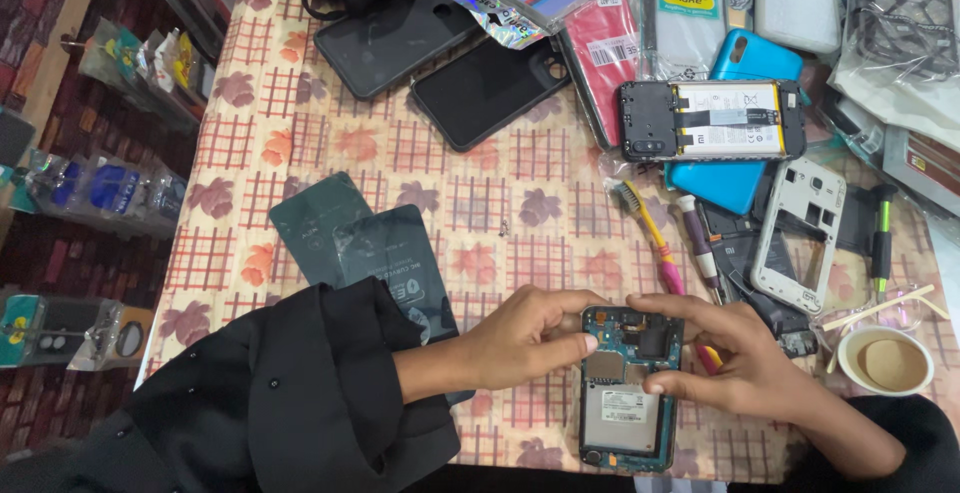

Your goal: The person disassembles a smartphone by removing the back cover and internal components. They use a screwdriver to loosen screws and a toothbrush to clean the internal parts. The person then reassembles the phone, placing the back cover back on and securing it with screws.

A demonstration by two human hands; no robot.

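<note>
Head cam: opened phone, back off, lies on desk at near edge. Left hand pinches its upper left corner w/ thumb & fingers; right hand grips the top right side, fingers curled on it. Just right: cup of tea. Beyond: toothbrush, screwdriver, white phone frame. Farther back: 2nd open phone w/ battery showing, black cases.
</note>
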